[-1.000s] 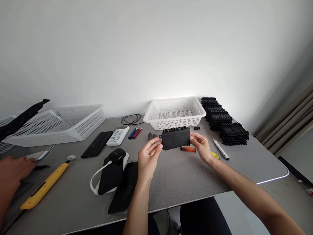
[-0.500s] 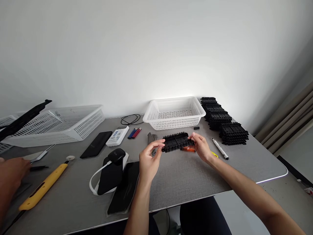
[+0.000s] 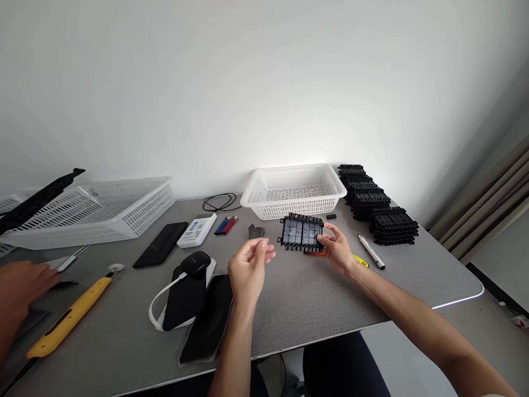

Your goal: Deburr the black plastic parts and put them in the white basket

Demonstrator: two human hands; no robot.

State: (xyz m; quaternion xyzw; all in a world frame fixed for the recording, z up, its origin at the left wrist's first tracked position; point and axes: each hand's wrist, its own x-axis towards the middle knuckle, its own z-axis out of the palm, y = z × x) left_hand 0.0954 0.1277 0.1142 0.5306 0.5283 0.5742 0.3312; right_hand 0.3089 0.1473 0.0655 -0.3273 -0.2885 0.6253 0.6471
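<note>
My right hand (image 3: 339,250) grips a black plastic panel (image 3: 303,232) by its right edge, thumb on the face. The panel has toothed long edges, small loops on its left side and a greyish, sectioned face turned to me. My left hand (image 3: 250,264) is a short way left of the panel, apart from it, its fingers loosely bent with nothing in them. Beneath and behind my right hand lie a partly hidden orange object (image 3: 316,253) and a yellow one (image 3: 361,261). Stacks of similar black panels (image 3: 394,225) stand farther right.
A white basket (image 3: 293,209) stands behind the panel, another basket (image 3: 149,212) at left. A marker (image 3: 371,251), grey scraps (image 3: 255,231), two lighters (image 3: 226,225), phones (image 3: 161,245) and a charger cable (image 3: 155,300) lie around. Another person's hand (image 3: 28,284) is near a yellow tool (image 3: 70,320).
My left hand has let go of the panel and drawn slightly left. The panel, now in my right hand alone, has turned so its greyish face shows.
</note>
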